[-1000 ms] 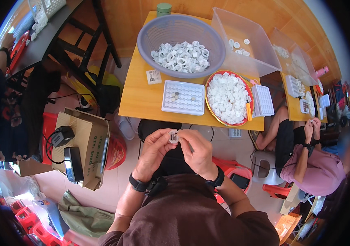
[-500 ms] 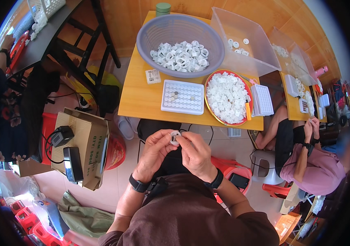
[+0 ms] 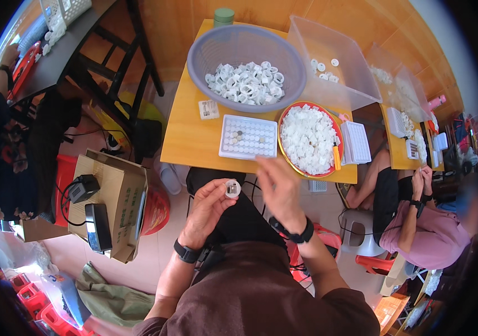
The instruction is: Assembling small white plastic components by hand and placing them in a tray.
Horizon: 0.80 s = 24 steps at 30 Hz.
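Note:
Between the thumb and fingers of my left hand (image 3: 204,211) is a small round white plastic part (image 3: 232,189) with a square metallic piece inside it. My right hand (image 3: 282,193) is over the table's front edge, apart from that part; motion smears its fingers. Just beyond it lies a white tray (image 3: 229,152) with rows of round pockets, a few holding dark or greyish discs. To the tray's right, a red-rimmed round dish (image 3: 340,126) is heaped with small white pieces (image 3: 309,140). Behind the tray, a grey basin (image 3: 205,47) holds many white ring-shaped parts (image 3: 248,83).
A clear bin (image 3: 356,73) with a few round parts stands at the back right. Stacked white trays (image 3: 356,143) and an orange-handled tool (image 3: 337,157) flank the dish. A cardboard box (image 3: 117,207) with black adapters is at my left. A co-worker (image 3: 426,232) sits at the right.
My right hand has let go of the round part and moved forward and right toward the tray. My left hand keeps the part and has shifted slightly left.

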Each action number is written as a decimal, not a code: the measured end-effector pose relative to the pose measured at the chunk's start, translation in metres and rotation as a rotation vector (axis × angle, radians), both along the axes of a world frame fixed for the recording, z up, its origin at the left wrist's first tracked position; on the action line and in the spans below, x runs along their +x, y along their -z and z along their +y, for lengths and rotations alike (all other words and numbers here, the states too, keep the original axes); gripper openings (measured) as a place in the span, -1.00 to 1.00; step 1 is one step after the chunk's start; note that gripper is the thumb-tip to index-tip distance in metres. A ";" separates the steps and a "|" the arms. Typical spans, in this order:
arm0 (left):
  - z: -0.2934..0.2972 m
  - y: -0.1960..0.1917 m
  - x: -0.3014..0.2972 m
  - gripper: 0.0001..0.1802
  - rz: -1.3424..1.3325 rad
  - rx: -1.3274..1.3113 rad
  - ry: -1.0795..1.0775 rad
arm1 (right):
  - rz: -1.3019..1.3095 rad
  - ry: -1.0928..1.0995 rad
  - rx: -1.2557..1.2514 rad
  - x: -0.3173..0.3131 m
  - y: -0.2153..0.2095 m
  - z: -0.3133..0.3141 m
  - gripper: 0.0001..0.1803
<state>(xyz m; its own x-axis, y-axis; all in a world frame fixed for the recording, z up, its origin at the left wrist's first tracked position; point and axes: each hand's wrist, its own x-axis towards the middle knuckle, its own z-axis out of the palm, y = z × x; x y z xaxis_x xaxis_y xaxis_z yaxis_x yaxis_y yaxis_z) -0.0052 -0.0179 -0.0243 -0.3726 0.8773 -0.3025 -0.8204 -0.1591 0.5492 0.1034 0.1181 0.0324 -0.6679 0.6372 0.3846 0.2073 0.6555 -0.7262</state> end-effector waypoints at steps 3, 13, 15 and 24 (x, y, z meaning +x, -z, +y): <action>0.000 0.001 -0.001 -0.75 0.001 -0.005 0.014 | -0.028 0.089 0.017 -0.013 0.019 0.041 -0.82; -0.003 0.003 -0.005 -0.74 -0.027 -0.031 -0.002 | -0.167 0.084 0.177 -0.030 0.043 0.065 -0.88; -0.003 0.002 -0.005 -0.74 -0.030 -0.027 0.000 | -0.170 0.077 0.156 -0.031 0.042 0.064 -0.90; -0.001 -0.002 -0.007 -0.74 -0.018 -0.003 -0.015 | -0.024 -0.151 -0.127 -0.017 0.003 -0.003 -0.89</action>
